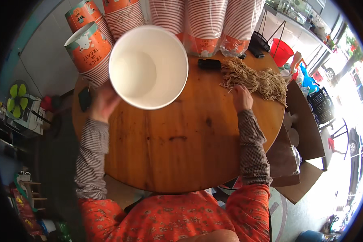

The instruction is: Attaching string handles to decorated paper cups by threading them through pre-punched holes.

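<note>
A large white-lined paper bucket (165, 64) fills the upper middle of the view, its mouth turned up toward me, with nothing visible inside. At its lower left side is my left hand (104, 103), blurred, its fingers partly hidden behind the rim. Whether those fingers grip the bucket cannot be seen. On the right part of the table, a bundle of thin tan cords (266, 82) lies in a loose heap. My right hand (243, 99) is at its near edge, fingers curled and closed on some cords.
Orange printed bucket stacks (90, 52) stand at the far left of the round wooden table (169, 149). Plastic-wrapped stacks (205, 20) line the back. A black object (209, 63) lies beside the cords. Cardboard boxes (284, 161) and a red bucket (281, 51) are off to the right.
</note>
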